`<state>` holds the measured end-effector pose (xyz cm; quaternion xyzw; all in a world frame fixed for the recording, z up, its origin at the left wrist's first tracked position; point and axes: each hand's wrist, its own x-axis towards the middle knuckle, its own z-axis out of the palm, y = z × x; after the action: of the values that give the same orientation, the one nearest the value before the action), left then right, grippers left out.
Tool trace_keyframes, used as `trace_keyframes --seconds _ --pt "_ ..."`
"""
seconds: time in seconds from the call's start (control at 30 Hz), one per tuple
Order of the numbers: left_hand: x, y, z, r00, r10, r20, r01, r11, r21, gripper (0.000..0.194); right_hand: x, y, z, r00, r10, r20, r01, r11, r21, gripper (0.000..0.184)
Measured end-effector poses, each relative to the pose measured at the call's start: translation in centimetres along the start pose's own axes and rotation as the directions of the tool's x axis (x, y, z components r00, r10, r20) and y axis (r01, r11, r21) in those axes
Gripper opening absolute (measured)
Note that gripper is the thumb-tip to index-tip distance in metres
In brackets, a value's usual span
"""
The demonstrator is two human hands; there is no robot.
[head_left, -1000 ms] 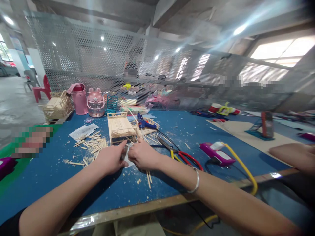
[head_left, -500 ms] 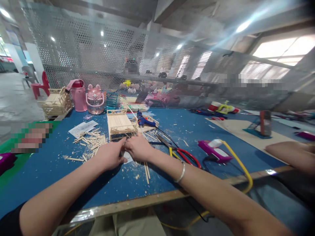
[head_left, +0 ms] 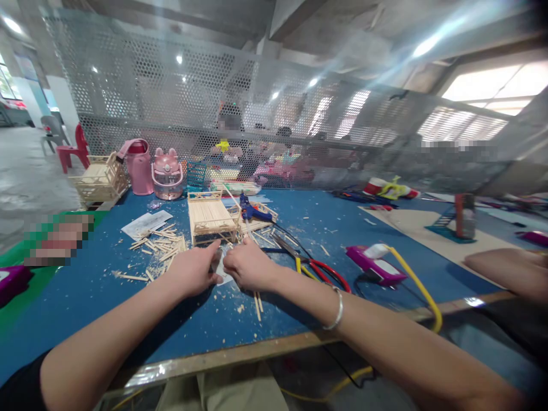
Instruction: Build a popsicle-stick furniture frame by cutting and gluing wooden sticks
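Both hands pinch a small white piece on the blue table.
Left hand point(head_left: 192, 274) and right hand point(head_left: 249, 266) meet fingertip to fingertip on the piece point(head_left: 221, 268); loose sticks point(head_left: 159, 246) lie far left, a stick bed point(head_left: 210, 217) just beyond, pliers point(head_left: 319, 269) right.

Matt blue table point(head_left: 85, 297) – wooden sticks point(head_left: 160, 245)

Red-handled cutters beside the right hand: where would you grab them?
Probably by the red handles, coming from the near right. The cutters lie flat with the handles splayed toward the table edge and the dark jaws pointing away toward the glue gun; the right hand is closest.
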<state>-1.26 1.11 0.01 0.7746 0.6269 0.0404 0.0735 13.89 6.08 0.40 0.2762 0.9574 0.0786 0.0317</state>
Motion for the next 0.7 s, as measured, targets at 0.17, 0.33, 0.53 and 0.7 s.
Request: trace_keyframes --seconds 0.17,0.33,0.53,0.7 --pt "0.1 0.0 0.1 1.0 0.004 -0.018 -0.004 1.0 0.007 0.075 0.3 0.0 0.0 0.998 0.047 -0.034 -0.047 0.999 -0.008 0.023" --pt "0.1 -0.1 0.1 1.0 0.014 -0.003 -0.014 1.0 0.001 0.076 0.9 0.0 -0.1 1.0 0.028 0.003 -0.028 1.0 -0.004 0.021" --pt "0.1 -0.2 0.2 0.999 0.023 -0.03 -0.024 1.0 -0.016 0.075 0.9 -0.3 0.0 0.998 0.053 -0.026 -0.053 0.999 -0.003 0.02" --pt "0.1 -0.2 0.2 1.0 0.011 0.0 -0.011 1.0 0.0 0.076 0.9 -0.2 0.1 0.999 0.028 -0.033 -0.028 1.0 0.0 0.021"
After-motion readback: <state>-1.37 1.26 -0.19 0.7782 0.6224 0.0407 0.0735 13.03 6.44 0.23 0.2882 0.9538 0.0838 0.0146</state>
